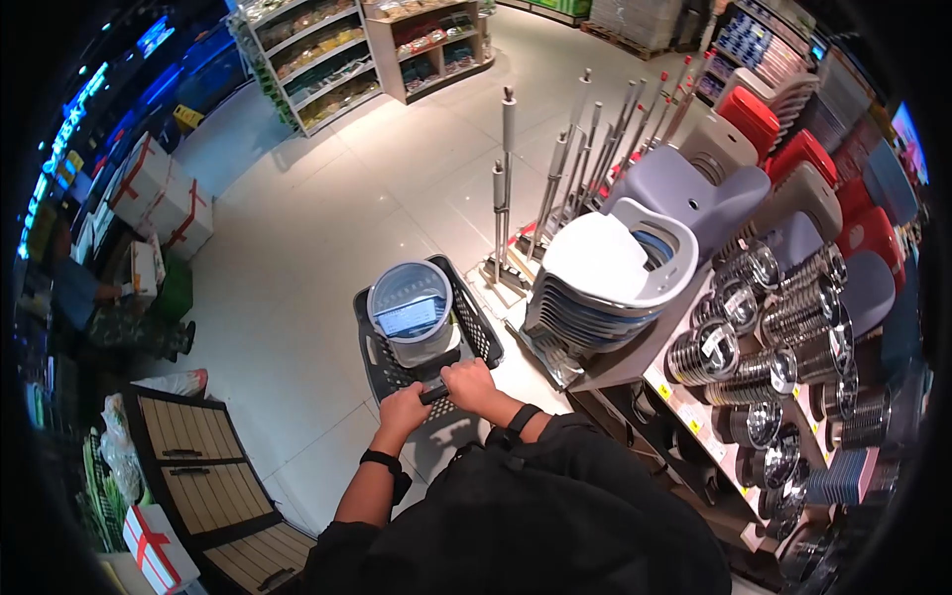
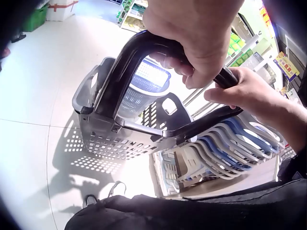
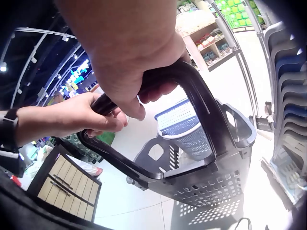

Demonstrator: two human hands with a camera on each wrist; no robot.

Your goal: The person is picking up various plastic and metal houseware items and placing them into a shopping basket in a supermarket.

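Both hands grip the black handle [image 2: 112,91] of a dark grey shopping basket [image 3: 206,179] with perforated walls. My left hand [image 1: 403,409] curls round the handle's left part, and my right hand [image 1: 468,385] curls round its right part, close beside the left. Inside the basket stands a round, light-coloured plastic bin [image 1: 410,300] with perforated sides. A blue-and-white labelled item [image 1: 411,316] shows in the bin's opening. In the right wrist view, the fingers of both hands wrap under the handle bar.
To the right, stacked plastic stools [image 1: 600,283] and mops [image 1: 501,198] stand beside a shelf of metal bowls [image 1: 739,347]. A slatted cabinet [image 1: 203,466] is at the left, with white boxes [image 1: 164,198] and a person [image 1: 109,297] farther off. Tiled floor [image 1: 327,218] stretches ahead toward display shelves [image 1: 317,59].
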